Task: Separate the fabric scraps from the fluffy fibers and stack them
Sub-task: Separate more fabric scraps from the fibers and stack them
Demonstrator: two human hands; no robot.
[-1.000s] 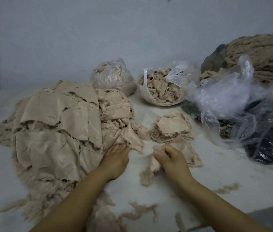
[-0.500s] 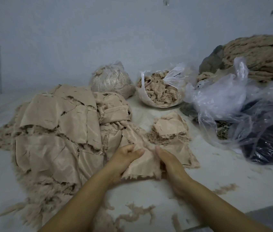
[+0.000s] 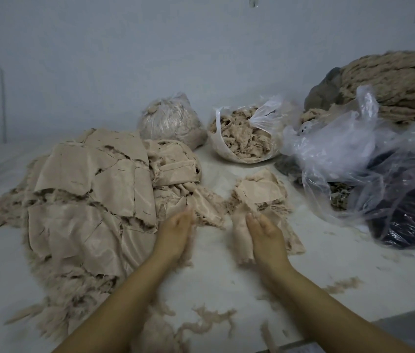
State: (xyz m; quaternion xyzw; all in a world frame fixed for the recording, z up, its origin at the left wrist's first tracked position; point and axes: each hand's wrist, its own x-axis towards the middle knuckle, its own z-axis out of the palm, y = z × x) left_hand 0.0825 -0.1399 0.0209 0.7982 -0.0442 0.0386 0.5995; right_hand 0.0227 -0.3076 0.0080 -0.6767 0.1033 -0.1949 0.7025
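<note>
A large heap of beige fabric scraps with fluffy fibers at their edges covers the left of the white table. A small stack of scraps lies in the middle, just beyond my hands. My left hand, blurred, pinches the edge of a fabric scrap that trails from the heap. My right hand holds a fluffy beige strip against its palm side. The two hands are apart, with bare table between them.
A tied bag of fibers and an open bag of fluffy fibers stand at the back. Crumpled clear plastic bags over dark material fill the right, with a beige yarn bundle behind. Loose fiber tufts lie near the front edge.
Half a second ago both hands gripped one scrap together. Now they have pulled apart, the left keeping the fabric and the right a fluffy strip.
</note>
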